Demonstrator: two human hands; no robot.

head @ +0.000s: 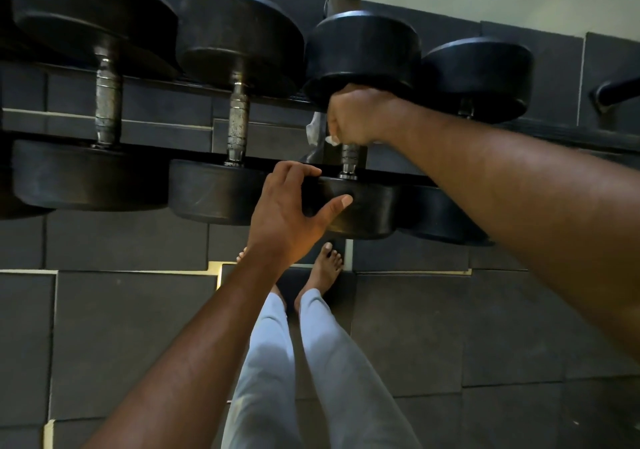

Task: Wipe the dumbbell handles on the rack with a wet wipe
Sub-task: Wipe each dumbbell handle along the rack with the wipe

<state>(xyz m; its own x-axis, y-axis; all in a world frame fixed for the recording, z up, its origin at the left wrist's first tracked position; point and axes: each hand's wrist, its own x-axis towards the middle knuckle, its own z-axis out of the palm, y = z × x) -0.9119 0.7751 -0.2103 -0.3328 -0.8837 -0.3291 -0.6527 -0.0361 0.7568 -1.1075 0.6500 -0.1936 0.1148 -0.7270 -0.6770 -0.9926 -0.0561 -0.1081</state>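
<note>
- The dumbbells (360, 126) sit in a row on the rack (166, 137), each with thick round black heads, matte and rubbery-looking, joined by a narrow metal bar.
- The bare handle (238, 121) of the neighbour to the left shows dull grey steel with a knurled middle (the one farther left looks the same, a bit more worn).
- The wet wipe (317, 130) is white and crumpled, a loose tail of it hanging out to the left of my fist.
- The heads stand close side by side, nearly touching along the near rail; the open gaps are between the near and far heads, around each handle.
- Below the rack the floor (121, 327) is dark square mats with pale seams, and my bare feet stand on it just near the rack.
- My right hand (356, 116) is wrapped tight round the third dumbbell's handle with the wipe bunched inside the grip, up against the far head.
- My left hand (294, 202) is spread wide, fingers over the top edge and thumb pressed to the face of that same dumbbell's near head, directly nearer to me than the right hand.
</note>
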